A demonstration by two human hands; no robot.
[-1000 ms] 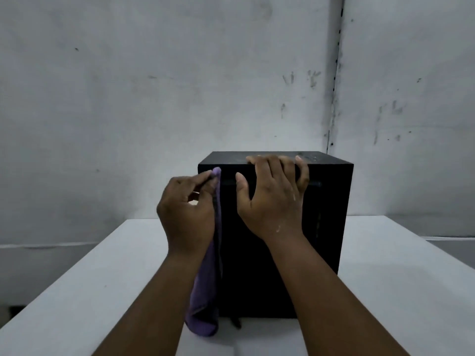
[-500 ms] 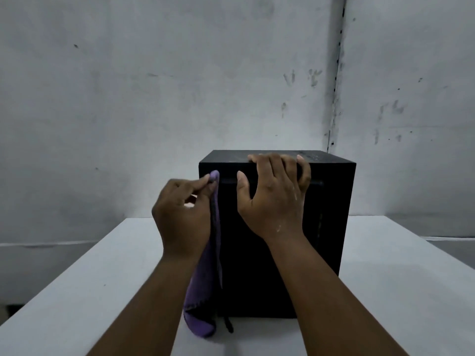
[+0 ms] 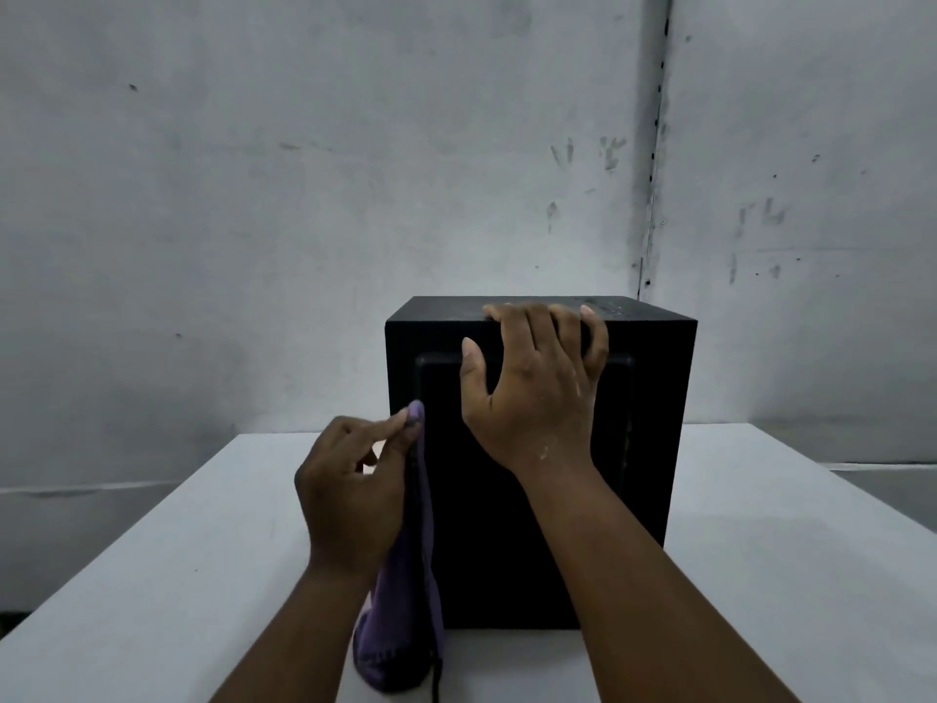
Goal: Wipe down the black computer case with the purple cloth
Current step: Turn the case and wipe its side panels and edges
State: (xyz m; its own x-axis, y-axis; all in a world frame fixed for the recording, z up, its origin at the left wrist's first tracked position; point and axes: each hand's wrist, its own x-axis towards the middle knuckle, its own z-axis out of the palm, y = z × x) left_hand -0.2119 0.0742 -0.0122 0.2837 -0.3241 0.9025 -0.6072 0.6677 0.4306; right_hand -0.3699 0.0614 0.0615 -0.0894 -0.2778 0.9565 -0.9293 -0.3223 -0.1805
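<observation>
The black computer case (image 3: 654,398) stands upright in the middle of a white table (image 3: 152,575), its front face toward me. My right hand (image 3: 532,393) grips the case's top front edge, fingers hooked over the top and thumb spread on the front. My left hand (image 3: 350,494) pinches the purple cloth (image 3: 405,601) between thumb and fingers and holds it against the case's left front edge, about halfway down. The cloth hangs down to the table. The case's left side is hidden.
A grey scuffed wall rises close behind the table, with a vertical seam (image 3: 654,144) right of centre. Bare table surface lies on both sides of the case. A thin dark cord (image 3: 436,687) trails at the cloth's lower end.
My left hand has slid the cloth down the case's left front edge, from near the top corner to about mid-height. My right hand has stayed on the top edge.
</observation>
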